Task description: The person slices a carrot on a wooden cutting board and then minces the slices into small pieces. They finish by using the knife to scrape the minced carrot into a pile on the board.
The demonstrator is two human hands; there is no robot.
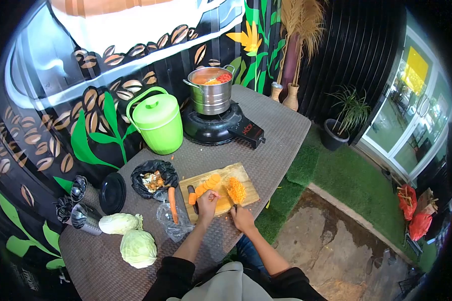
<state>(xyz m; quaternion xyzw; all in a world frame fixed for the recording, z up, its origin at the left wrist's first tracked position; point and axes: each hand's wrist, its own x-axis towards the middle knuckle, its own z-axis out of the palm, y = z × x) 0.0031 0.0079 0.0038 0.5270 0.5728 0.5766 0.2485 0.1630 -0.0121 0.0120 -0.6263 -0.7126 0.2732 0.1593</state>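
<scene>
On a wooden cutting board (pixel 245 176) lie round orange carrot slices (pixel 212 181) and a heap of finely chopped carrot (pixel 235 191). My left hand (pixel 207 204) is over the board's lower part, fingers drawn together by the slices; what they hold, if anything, is too small to name. My right hand (pixel 243 218) is closed around a knife's handle at the board's near edge, below the chopped heap; the blade is hard to make out. A carrot piece (pixel 192 197) rests at the board's left side. Left of the board, a whole carrot (pixel 173 204) lies on a clear plastic bag (pixel 174 227).
A steel pot (pixel 211 98) with chopped vegetables stands on a portable stove (pixel 213 126). Beside it is a green lidded bucket (pixel 159 123). A black bag of scraps (pixel 154 179), a cabbage (pixel 138 249), a second pale cabbage (pixel 119 223) and utensil holders (pixel 86 218) occupy the left side.
</scene>
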